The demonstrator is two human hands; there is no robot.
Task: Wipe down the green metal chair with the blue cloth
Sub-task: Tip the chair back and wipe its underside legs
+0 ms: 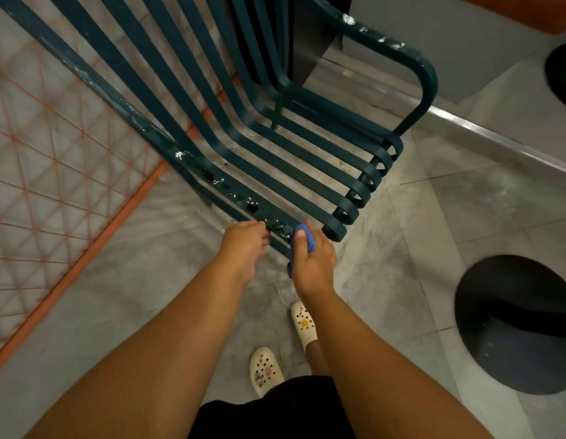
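Observation:
The dark green metal chair [275,147] with long slats fills the upper middle, its seat front curling toward me. White specks and dark blotches mark its left side bar. My left hand [243,245] grips that bar near the front corner. My right hand [313,255] holds the bunched blue cloth [302,237] and presses it against the same bar, just right of my left hand. Most of the cloth is hidden under my fingers; a corner hangs below my palm.
An orange wire grid panel [60,191] leans at the left on the grey tiled floor. A black round base [516,324] sits at the right, another [563,74] at the upper right. A metal sill [497,137] runs behind the chair. My feet in cream clogs [266,369] stand below.

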